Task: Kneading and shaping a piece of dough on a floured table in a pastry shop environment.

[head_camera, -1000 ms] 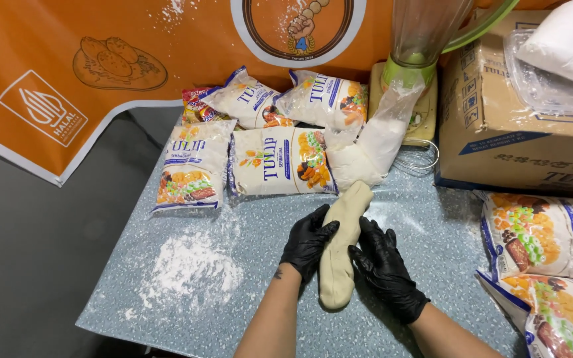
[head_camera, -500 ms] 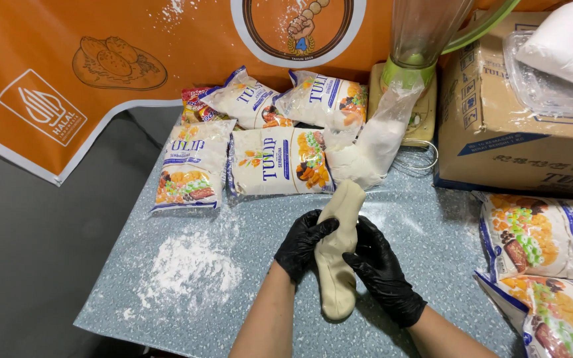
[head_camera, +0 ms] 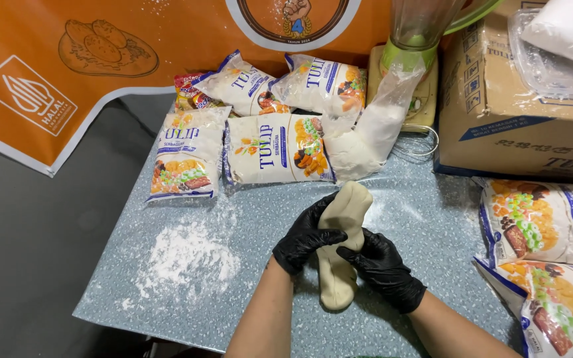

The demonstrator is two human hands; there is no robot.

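Where both hands lay flatter before, left hand (head_camera: 308,233) and right hand (head_camera: 381,265) now clench the dough (head_camera: 341,255)

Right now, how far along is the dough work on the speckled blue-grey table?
Done, by the look of it: the pale dough is already one smooth elongated log, and a patch of loose white flour lies on the table. In hand: the black-gloved left hand and right hand squeeze its middle. Left: it is not divided or formed into pieces; the sealed flour packets lie unopened.
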